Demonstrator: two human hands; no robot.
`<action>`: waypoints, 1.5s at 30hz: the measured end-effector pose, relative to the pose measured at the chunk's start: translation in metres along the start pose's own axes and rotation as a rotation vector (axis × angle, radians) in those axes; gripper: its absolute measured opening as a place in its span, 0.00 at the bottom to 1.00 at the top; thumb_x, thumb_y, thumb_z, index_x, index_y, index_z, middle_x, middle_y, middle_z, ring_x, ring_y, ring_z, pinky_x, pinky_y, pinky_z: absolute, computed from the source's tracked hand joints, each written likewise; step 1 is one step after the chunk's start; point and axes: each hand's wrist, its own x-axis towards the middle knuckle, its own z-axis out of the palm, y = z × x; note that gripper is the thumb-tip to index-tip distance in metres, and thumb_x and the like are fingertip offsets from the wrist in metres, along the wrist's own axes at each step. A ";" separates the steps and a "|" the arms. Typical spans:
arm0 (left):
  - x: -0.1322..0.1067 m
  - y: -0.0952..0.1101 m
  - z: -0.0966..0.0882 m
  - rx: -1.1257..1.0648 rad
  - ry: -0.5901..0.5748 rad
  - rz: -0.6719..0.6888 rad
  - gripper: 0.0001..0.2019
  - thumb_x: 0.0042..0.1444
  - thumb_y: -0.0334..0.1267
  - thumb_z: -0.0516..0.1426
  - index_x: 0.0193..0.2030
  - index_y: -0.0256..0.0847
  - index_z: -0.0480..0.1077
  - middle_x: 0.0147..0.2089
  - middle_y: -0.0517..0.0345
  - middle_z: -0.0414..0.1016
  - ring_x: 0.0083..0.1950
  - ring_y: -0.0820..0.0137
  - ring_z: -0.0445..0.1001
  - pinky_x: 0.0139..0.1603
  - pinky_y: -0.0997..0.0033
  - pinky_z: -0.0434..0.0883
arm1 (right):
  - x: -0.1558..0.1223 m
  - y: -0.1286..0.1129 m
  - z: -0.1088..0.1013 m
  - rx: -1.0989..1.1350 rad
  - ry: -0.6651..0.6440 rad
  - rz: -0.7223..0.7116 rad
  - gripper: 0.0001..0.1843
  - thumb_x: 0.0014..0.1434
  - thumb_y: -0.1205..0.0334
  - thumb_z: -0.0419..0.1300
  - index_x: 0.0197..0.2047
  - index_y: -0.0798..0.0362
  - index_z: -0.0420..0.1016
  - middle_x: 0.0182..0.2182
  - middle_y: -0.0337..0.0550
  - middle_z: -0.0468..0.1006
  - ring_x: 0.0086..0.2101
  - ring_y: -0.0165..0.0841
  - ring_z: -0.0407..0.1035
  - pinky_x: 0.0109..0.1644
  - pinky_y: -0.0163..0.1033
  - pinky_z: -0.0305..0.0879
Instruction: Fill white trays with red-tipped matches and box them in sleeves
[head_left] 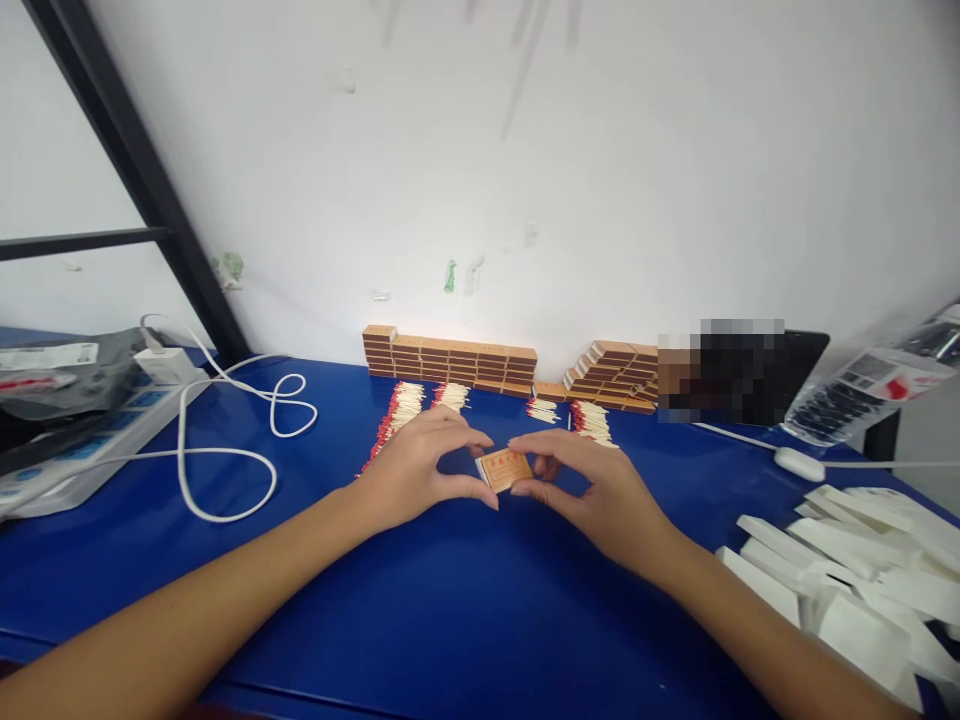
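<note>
Matchbox (507,471) is being held at 6 o'clock of view centre, pinched by right hand (611,490) at its 3 o'clock end. 9 o'clock end is being straddled by left hand (412,465), thumb and finger parted; clamped or not, cannot tell. From the box: match piles (592,422) are lying at 10 to 2, stacked boxes (465,362) are standing at 11 and 1.

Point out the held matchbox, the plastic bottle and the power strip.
Matchbox (507,470): head view, middle of its printed face.
Plastic bottle (879,380): head view, on its label.
Power strip (101,437): head view, on its socket face.
</note>
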 end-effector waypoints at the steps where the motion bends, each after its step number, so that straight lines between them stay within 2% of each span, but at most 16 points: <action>1: 0.000 -0.001 0.000 -0.007 -0.007 0.012 0.27 0.50 0.51 0.76 0.53 0.41 0.81 0.44 0.54 0.85 0.48 0.62 0.80 0.51 0.61 0.78 | -0.001 -0.001 0.001 0.007 -0.012 -0.002 0.16 0.69 0.53 0.69 0.57 0.45 0.83 0.41 0.43 0.86 0.35 0.34 0.79 0.40 0.40 0.81; 6: -0.003 -0.003 0.002 -0.062 -0.048 0.023 0.31 0.41 0.55 0.78 0.50 0.40 0.81 0.41 0.55 0.83 0.45 0.62 0.79 0.47 0.63 0.77 | -0.007 -0.001 0.007 0.012 -0.066 -0.064 0.19 0.69 0.55 0.70 0.62 0.42 0.80 0.52 0.45 0.87 0.44 0.36 0.82 0.48 0.42 0.83; 9: -0.003 -0.002 0.003 -0.077 -0.059 0.003 0.29 0.43 0.54 0.77 0.48 0.40 0.81 0.40 0.55 0.83 0.44 0.62 0.79 0.46 0.64 0.76 | -0.007 -0.001 0.006 -0.009 -0.095 -0.077 0.19 0.70 0.56 0.69 0.63 0.42 0.79 0.55 0.45 0.86 0.47 0.38 0.82 0.51 0.44 0.83; 15: 0.000 0.001 0.001 -0.039 -0.045 -0.048 0.20 0.57 0.52 0.73 0.50 0.42 0.81 0.42 0.55 0.83 0.46 0.64 0.80 0.49 0.63 0.77 | -0.002 0.001 -0.001 -0.035 -0.099 0.020 0.21 0.69 0.56 0.69 0.64 0.43 0.78 0.50 0.46 0.84 0.41 0.36 0.80 0.46 0.43 0.83; 19: -0.001 0.001 0.003 0.009 -0.043 -0.064 0.17 0.62 0.50 0.71 0.51 0.43 0.80 0.43 0.56 0.84 0.49 0.63 0.80 0.52 0.61 0.78 | -0.004 0.005 -0.002 -0.043 -0.107 0.028 0.21 0.68 0.57 0.69 0.63 0.44 0.79 0.48 0.45 0.84 0.40 0.36 0.79 0.45 0.43 0.81; 21: -0.001 -0.001 0.001 0.096 -0.030 -0.060 0.17 0.64 0.51 0.69 0.52 0.42 0.80 0.44 0.55 0.85 0.50 0.61 0.80 0.53 0.58 0.78 | -0.004 0.009 -0.002 -0.066 -0.066 0.040 0.20 0.68 0.55 0.70 0.61 0.44 0.80 0.45 0.44 0.84 0.38 0.36 0.78 0.43 0.43 0.80; 23: 0.002 -0.008 -0.007 0.216 0.048 -0.056 0.17 0.66 0.51 0.68 0.53 0.41 0.79 0.45 0.52 0.85 0.49 0.59 0.80 0.52 0.55 0.78 | 0.002 0.015 -0.001 -0.103 0.015 0.069 0.19 0.67 0.53 0.71 0.59 0.45 0.81 0.40 0.43 0.83 0.35 0.37 0.76 0.41 0.43 0.78; 25: 0.006 -0.021 -0.021 0.342 0.221 -0.090 0.13 0.69 0.48 0.65 0.51 0.41 0.79 0.46 0.50 0.85 0.49 0.57 0.80 0.54 0.52 0.77 | 0.017 0.021 0.002 -0.143 0.095 0.101 0.18 0.66 0.52 0.71 0.57 0.46 0.83 0.36 0.42 0.82 0.33 0.38 0.75 0.40 0.44 0.77; 27: 0.010 -0.041 -0.040 0.430 0.401 -0.201 0.09 0.70 0.43 0.62 0.49 0.41 0.78 0.49 0.50 0.84 0.52 0.57 0.80 0.60 0.50 0.76 | 0.043 0.025 0.008 -0.169 0.129 0.116 0.18 0.64 0.52 0.73 0.55 0.47 0.84 0.35 0.42 0.82 0.34 0.39 0.75 0.41 0.45 0.75; 28: 0.011 -0.052 -0.050 0.468 0.472 -0.281 0.09 0.70 0.42 0.61 0.50 0.41 0.78 0.50 0.48 0.84 0.54 0.55 0.79 0.62 0.48 0.76 | 0.060 0.025 0.013 -0.172 0.119 0.121 0.17 0.64 0.54 0.73 0.55 0.48 0.84 0.38 0.44 0.84 0.37 0.40 0.77 0.44 0.46 0.75; 30: 0.009 -0.075 -0.065 0.500 0.525 -0.436 0.14 0.68 0.42 0.61 0.55 0.38 0.77 0.56 0.43 0.82 0.60 0.50 0.78 0.65 0.44 0.74 | 0.098 0.024 0.026 -0.182 0.130 0.145 0.17 0.62 0.57 0.74 0.54 0.49 0.83 0.45 0.48 0.86 0.42 0.42 0.78 0.49 0.47 0.75; 33: 0.003 -0.105 -0.073 0.449 0.481 -0.611 0.25 0.65 0.43 0.61 0.66 0.35 0.70 0.66 0.35 0.76 0.69 0.45 0.73 0.72 0.40 0.70 | 0.154 0.018 0.052 -0.266 0.118 0.177 0.15 0.63 0.58 0.74 0.52 0.51 0.83 0.48 0.49 0.87 0.47 0.44 0.78 0.55 0.49 0.72; 36: -0.003 -0.121 -0.069 0.359 0.398 -0.707 0.33 0.62 0.45 0.64 0.70 0.33 0.65 0.73 0.31 0.70 0.76 0.42 0.67 0.78 0.37 0.63 | 0.192 0.013 0.078 -0.341 0.062 0.199 0.17 0.65 0.56 0.73 0.54 0.53 0.82 0.49 0.50 0.87 0.50 0.43 0.76 0.56 0.47 0.70; 39: -0.006 -0.125 -0.064 0.318 0.353 -0.701 0.34 0.61 0.45 0.65 0.70 0.32 0.65 0.72 0.29 0.71 0.75 0.40 0.69 0.76 0.36 0.66 | 0.209 0.011 0.095 -0.425 0.035 0.217 0.16 0.67 0.54 0.72 0.53 0.52 0.82 0.47 0.51 0.86 0.52 0.45 0.74 0.55 0.47 0.68; 43: -0.005 -0.122 -0.062 0.278 0.306 -0.615 0.28 0.62 0.44 0.64 0.66 0.39 0.68 0.67 0.41 0.77 0.70 0.47 0.75 0.72 0.45 0.72 | 0.213 0.013 0.101 -0.477 0.007 0.202 0.13 0.69 0.54 0.69 0.52 0.52 0.82 0.47 0.55 0.85 0.51 0.47 0.72 0.53 0.47 0.66; 45: -0.004 -0.120 -0.060 0.273 0.305 -0.585 0.27 0.62 0.43 0.64 0.66 0.39 0.69 0.66 0.42 0.78 0.68 0.49 0.76 0.72 0.46 0.72 | 0.214 0.013 0.100 -0.507 -0.023 0.176 0.11 0.70 0.55 0.68 0.49 0.53 0.83 0.45 0.55 0.85 0.50 0.48 0.71 0.52 0.47 0.65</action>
